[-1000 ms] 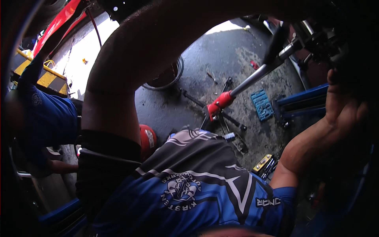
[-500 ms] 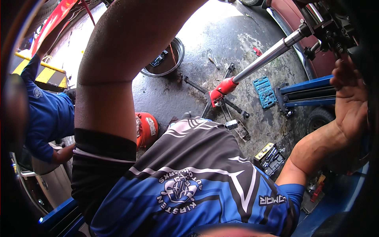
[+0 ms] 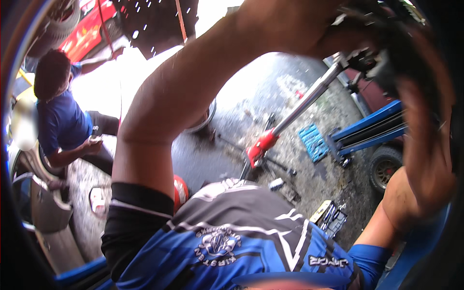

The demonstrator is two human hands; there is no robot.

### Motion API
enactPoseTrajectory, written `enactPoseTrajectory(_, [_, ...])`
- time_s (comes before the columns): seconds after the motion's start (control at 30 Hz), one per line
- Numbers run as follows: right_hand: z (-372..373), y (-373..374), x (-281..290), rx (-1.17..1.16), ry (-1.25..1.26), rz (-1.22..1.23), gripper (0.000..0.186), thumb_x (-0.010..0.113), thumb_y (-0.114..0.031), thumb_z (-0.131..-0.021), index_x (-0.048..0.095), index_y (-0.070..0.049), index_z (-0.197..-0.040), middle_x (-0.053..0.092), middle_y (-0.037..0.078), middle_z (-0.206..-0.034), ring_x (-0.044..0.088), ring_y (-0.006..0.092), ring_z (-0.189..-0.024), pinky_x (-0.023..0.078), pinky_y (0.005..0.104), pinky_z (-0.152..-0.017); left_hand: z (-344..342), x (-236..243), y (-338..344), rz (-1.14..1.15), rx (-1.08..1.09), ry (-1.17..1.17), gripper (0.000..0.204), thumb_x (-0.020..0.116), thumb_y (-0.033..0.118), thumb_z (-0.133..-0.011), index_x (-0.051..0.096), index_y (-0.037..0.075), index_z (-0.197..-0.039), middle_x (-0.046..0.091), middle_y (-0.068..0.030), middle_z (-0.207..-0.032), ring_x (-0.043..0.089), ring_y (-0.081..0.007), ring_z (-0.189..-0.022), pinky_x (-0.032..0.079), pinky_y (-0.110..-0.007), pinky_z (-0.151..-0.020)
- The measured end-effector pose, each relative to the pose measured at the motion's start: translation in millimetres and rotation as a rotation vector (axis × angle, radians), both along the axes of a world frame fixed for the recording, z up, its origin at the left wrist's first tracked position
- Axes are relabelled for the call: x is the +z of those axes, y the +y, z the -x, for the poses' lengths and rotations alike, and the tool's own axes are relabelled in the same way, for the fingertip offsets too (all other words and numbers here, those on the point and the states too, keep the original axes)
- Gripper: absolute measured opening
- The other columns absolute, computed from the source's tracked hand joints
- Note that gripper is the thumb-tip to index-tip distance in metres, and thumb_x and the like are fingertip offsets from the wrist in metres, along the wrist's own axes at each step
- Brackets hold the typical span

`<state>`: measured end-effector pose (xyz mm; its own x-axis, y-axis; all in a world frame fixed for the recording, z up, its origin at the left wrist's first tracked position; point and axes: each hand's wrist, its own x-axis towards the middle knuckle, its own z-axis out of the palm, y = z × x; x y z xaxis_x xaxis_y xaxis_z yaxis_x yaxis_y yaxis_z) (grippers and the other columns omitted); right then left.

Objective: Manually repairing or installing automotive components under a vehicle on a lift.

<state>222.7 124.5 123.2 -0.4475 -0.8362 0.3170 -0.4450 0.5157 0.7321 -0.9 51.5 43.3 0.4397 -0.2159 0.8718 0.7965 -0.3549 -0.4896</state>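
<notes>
My left arm reaches up and across to the upper right, where my left hand (image 3: pixel 295 26) is beside a dark mechanical assembly (image 3: pixel 372 63). Blur and shadow hide its fingers. At the right edge, my right hand (image 3: pixel 425 106) is raised by the same assembly, smeared by motion. Whether either hand grips anything cannot be made out. Below the assembly, the chrome post (image 3: pixel 309 104) of a jack slants down to its red base (image 3: pixel 262 147), which stands on splayed dark legs; its top meets the assembly.
Blue lift arm (image 3: pixel 372 125) and wheel (image 3: pixel 385 166) lie to the right. On the floor are a blue socket set (image 3: pixel 313 143), a tool case (image 3: pixel 328 217), a black tub (image 3: pixel 205 118) and a red container (image 3: pixel 180 191). A co-worker in blue (image 3: pixel 65 116) is at the left.
My left hand has come into view, the arm now stretching to the right. My right hand has shifted and blurred. The view has tilted, and the co-worker shows more fully, one arm extended.
</notes>
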Motion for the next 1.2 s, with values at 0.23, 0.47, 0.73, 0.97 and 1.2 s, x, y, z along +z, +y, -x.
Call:
enactPoseTrajectory(0.23, [17.2,-38.1,35.7,-0.464,-0.114,0.246,0.02,0.064,-0.014,-0.086,0.063,0.003,-0.096,0.064,0.018,-0.097,0.064,0.0271,-0.079,0.049,0.0384,-0.069,17.3,-3.8,-13.8,0.042,0.19,0.008,0.08,0.084,0.035,-0.073,0.041,-0.006,-0.127,0.064,-0.0114,-0.087,0.065,-0.0261,-0.064,0.052,-0.036,-0.055])
enactPoseTrajectory(0.47, [42.4,-12.7,29.9,-0.564,-0.245,0.311,0.016,0.06,-0.012,-0.088,0.064,-0.001,-0.1,0.06,0.02,-0.104,0.061,0.0353,-0.09,0.048,0.0424,-0.079,-5.3,15.4,-23.2,-0.155,0.241,0.05,0.083,0.068,0.058,-0.079,0.048,-0.007,-0.127,0.066,-0.0157,-0.096,0.069,-0.0263,-0.071,0.057,-0.03,-0.058])
enactPoseTrajectory(0.73, [44.5,-16.0,24.1,-0.513,-0.274,0.274,0.015,0.057,-0.014,-0.092,0.062,-0.004,-0.103,0.058,0.017,-0.108,0.058,0.0359,-0.103,0.046,0.045,-0.088,-6.9,4.9,-33.8,0.122,0.167,-0.119,0.09,0.064,0.061,-0.081,0.036,-0.006,-0.134,0.064,-0.0128,-0.072,0.068,-0.0282,-0.064,0.051,-0.036,-0.049])
enactPoseTrajectory(0.97, [52.5,-15.2,18.3,-0.433,-0.118,0.26,0.015,0.063,-0.01,-0.087,0.062,-0.003,-0.1,0.058,0.015,-0.108,0.055,0.0347,-0.109,0.045,0.045,-0.095,-33.0,3.0,-49.0,0.55,0.009,-0.67,0.064,0.057,0.039,-0.093,0.033,-0.003,-0.135,0.066,-0.0153,-0.072,0.069,-0.0354,-0.074,0.052,-0.04,-0.066])
enactPoseTrajectory(1.2, [46.0,-13.5,18.8,-0.359,-0.102,0.336,0.007,0.059,-0.004,-0.084,0.065,-0.001,-0.083,0.061,0.014,-0.09,0.06,0.0302,-0.093,0.048,0.0425,-0.087,-61.7,20.9,-48.6,0.853,-0.595,-1.216,0.051,0.038,0.045,-0.103,0.042,0.005,-0.135,0.06,-0.0104,-0.098,0.06,-0.0117,-0.077,0.048,-0.024,-0.064])
